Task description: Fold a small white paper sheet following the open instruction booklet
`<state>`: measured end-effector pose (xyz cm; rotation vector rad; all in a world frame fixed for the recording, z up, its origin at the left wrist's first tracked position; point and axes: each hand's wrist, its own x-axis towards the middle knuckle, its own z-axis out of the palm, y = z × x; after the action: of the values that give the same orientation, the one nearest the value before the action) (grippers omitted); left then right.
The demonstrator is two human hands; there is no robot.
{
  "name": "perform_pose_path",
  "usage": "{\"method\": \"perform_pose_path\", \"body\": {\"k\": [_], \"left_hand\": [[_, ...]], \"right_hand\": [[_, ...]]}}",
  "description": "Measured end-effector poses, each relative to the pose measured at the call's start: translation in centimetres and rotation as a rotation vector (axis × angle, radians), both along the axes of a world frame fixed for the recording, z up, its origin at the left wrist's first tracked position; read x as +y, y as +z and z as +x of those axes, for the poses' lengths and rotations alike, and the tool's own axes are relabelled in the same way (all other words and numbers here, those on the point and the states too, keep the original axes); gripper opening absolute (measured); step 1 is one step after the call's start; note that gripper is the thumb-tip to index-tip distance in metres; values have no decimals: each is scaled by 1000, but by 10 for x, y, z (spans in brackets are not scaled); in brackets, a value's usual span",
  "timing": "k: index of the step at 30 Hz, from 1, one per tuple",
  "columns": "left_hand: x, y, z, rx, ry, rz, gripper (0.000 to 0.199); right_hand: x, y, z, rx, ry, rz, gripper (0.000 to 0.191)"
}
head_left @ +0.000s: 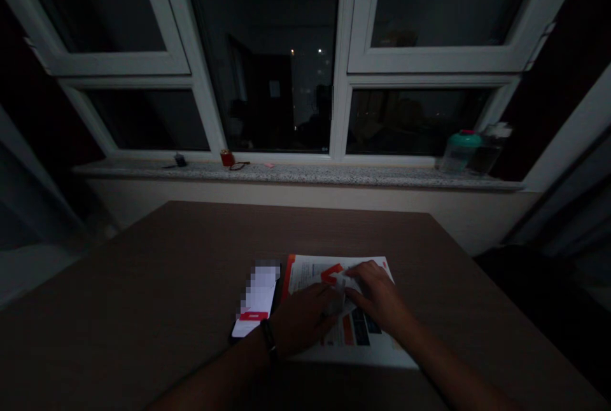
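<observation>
In dim light, a printed booklet or sheet (358, 355) with orange and dark blocks lies on the table. Over it, my left hand (303, 319), with a dark band at the wrist, has its fingers curled on a crumpled, whitish see-through piece, perhaps a plastic wrapper (338, 293). My right hand (379, 293) grips the other side of this piece, thumb and fingers bent around its edge. An orange-red patch (331, 273) shows just beyond the left fingertips; whether it belongs to the wrapper or the print, I cannot tell. Some fingertips are hidden.
Left of the booklet lies a phone (252, 303) with a lit screen, on a brown table (143, 284). A stone windowsill (296, 173) behind holds a small red container (227, 158), a dark little bottle (180, 160), a teal-topped jar (461, 151) and a clear bottle (491, 147).
</observation>
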<state>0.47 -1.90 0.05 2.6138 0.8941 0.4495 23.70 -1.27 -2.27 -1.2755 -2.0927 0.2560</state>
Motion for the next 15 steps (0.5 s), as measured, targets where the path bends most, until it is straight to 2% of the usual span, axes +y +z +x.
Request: {"method": "perform_pose_path", "body": {"k": [6, 15], "left_hand": [[-1, 3, 1, 59, -44, 18, 45], [1, -1, 3, 81, -53, 60, 42]], "right_hand": [[-1, 8, -5, -79, -6, 27, 2], [-3, 12, -4, -162, 38, 11, 9]]}}
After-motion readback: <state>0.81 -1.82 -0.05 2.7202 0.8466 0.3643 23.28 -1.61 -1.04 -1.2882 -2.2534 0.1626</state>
